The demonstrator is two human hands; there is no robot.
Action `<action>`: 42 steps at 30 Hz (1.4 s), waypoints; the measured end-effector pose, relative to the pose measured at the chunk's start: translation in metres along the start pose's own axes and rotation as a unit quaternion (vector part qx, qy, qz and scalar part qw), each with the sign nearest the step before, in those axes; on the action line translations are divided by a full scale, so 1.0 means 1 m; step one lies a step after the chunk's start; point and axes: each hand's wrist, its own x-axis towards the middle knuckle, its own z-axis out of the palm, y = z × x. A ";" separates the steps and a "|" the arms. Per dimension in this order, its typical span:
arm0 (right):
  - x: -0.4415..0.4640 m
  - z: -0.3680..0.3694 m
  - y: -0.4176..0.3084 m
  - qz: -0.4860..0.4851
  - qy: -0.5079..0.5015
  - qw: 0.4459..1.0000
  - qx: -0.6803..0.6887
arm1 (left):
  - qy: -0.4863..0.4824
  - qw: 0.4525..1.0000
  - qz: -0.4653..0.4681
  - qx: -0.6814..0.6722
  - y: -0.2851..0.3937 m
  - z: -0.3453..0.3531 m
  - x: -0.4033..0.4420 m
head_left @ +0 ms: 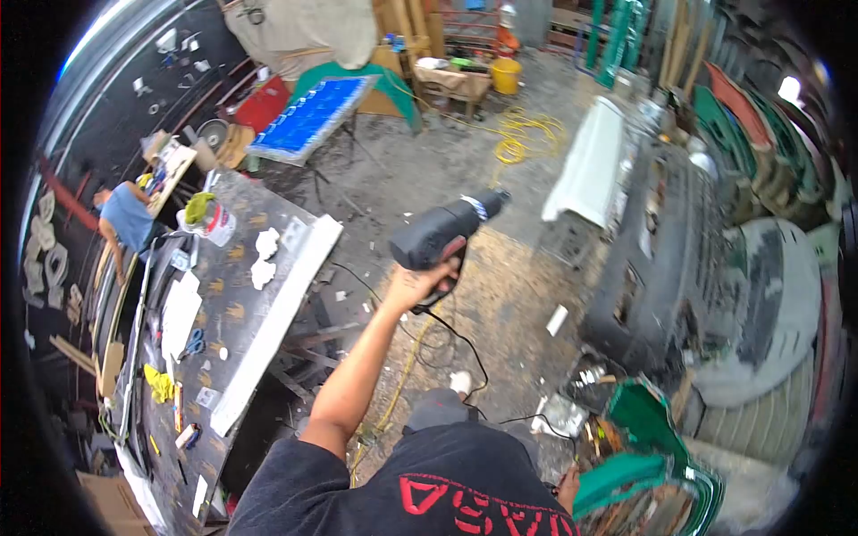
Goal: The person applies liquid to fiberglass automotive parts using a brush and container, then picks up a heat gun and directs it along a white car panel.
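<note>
My left hand (418, 288) is wrapped round the handle of a black heat gun (438, 234). The gun is held up in front of me, its nozzle pointing up and to the right. A black power cord (474, 350) hangs from the handle and loops down past my body to the lower right. There my right hand (567, 489) is low at my side, partly hidden by my shirt. The cord runs up to its curled fingers, which seem closed on it. Right beside this hand lies a green bumper (617, 482).
A dark worktable (201, 357) with a long white strip (277, 326) is on my left. A blue panel (313, 116) stands beyond it. Black bumpers (648, 259) and a white panel (590, 161) lie right. Yellow hose (523, 138) coils on the floor. Another person (130, 214) is at far left.
</note>
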 end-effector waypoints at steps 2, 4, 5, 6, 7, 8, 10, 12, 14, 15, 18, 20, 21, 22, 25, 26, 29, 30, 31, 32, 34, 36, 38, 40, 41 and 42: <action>0.002 0.023 -0.054 -0.048 0.025 0.997 -0.053 | -0.035 0.999 -0.005 0.005 -0.005 -0.018 0.034; -0.002 0.051 -0.115 -0.090 0.046 0.990 -0.102 | -0.031 0.999 -0.031 -0.014 -0.005 -0.022 0.061; -0.012 0.061 -0.150 -0.088 -0.009 0.994 -0.072 | -0.020 0.998 -0.048 -0.030 -0.004 -0.021 0.081; 0.027 0.081 -0.135 -0.131 0.025 0.988 -0.078 | -0.039 0.996 -0.072 -0.036 -0.002 -0.021 0.098; 0.047 0.099 -0.138 -0.173 0.055 0.978 -0.104 | -0.043 0.997 -0.066 -0.017 0.000 -0.020 0.118; 0.037 0.109 -0.172 -0.152 0.038 0.979 -0.132 | -0.054 0.996 -0.069 -0.006 -0.011 -0.021 0.141; 0.028 0.128 -0.224 -0.184 0.025 0.978 -0.099 | -0.088 0.994 -0.062 -0.010 -0.022 -0.013 0.182; 0.045 0.153 -0.262 -0.128 -0.012 0.985 -0.113 | -0.100 0.993 -0.058 0.009 -0.013 -0.009 0.215; 0.059 0.179 -0.296 -0.141 -0.031 0.988 -0.053 | -0.130 0.982 -0.103 0.091 -0.015 -0.006 0.259; 0.062 0.188 -0.319 -0.118 -0.055 0.990 -0.052 | -0.149 0.985 -0.071 0.040 -0.037 -0.003 0.286; 0.100 0.225 -0.354 -0.111 -0.056 0.992 -0.028 | -0.191 0.981 -0.032 0.030 -0.015 0.006 0.344; 0.100 0.237 -0.376 -0.089 -0.054 0.994 -0.047 | -0.184 0.982 -0.021 0.035 -0.015 0.010 0.378; 0.109 0.247 -0.392 -0.109 -0.074 0.991 -0.039 | -0.174 0.985 0.009 0.002 -0.020 0.017 0.399; 0.115 0.252 -0.397 -0.120 -0.084 0.989 -0.026 | -0.186 0.982 0.001 0.042 -0.025 0.016 0.422; 0.137 0.274 -0.399 -0.067 -0.051 0.991 -0.102 | -0.207 0.971 -0.022 0.118 -0.008 0.021 0.472; 0.144 0.283 -0.398 -0.068 -0.022 0.992 -0.102 | -0.196 0.975 -0.045 0.094 -0.008 0.024 0.487; 0.127 0.299 -0.442 -0.102 -0.027 0.991 -0.078 | -0.187 0.976 -0.007 0.114 0.010 0.044 0.537; 0.122 0.307 -0.455 -0.096 -0.015 0.993 -0.066 | -0.191 0.972 0.003 0.138 0.001 0.050 0.558; 0.116 0.314 -0.467 -0.078 -0.020 0.995 -0.058 | -0.205 0.969 0.010 0.137 -0.007 0.057 0.581; 0.110 0.321 -0.477 -0.065 -0.026 0.996 -0.049 | -0.213 0.966 0.023 0.141 -0.012 0.060 0.598; 0.098 0.339 -0.502 -0.050 -0.017 0.998 -0.040 | -0.252 0.951 -0.003 0.178 -0.010 0.066 0.643; 0.107 0.371 -0.500 -0.068 0.032 0.996 -0.044 | -0.254 0.950 0.119 0.136 -0.039 0.078 0.695; 0.101 0.399 -0.518 -0.039 0.049 0.998 -0.018 | -0.272 0.941 0.184 0.083 -0.033 0.085 0.740; 0.097 0.431 -0.537 -0.004 0.065 0.998 -0.004 | -0.289 0.922 0.224 0.130 -0.033 0.091 0.783; 0.095 0.445 -0.546 0.016 0.082 0.997 -0.003 | -0.312 0.911 0.225 0.151 -0.026 0.096 0.803; 0.092 0.458 -0.563 0.038 0.096 0.995 -0.001 | -0.315 0.909 0.227 0.150 -0.022 0.102 0.822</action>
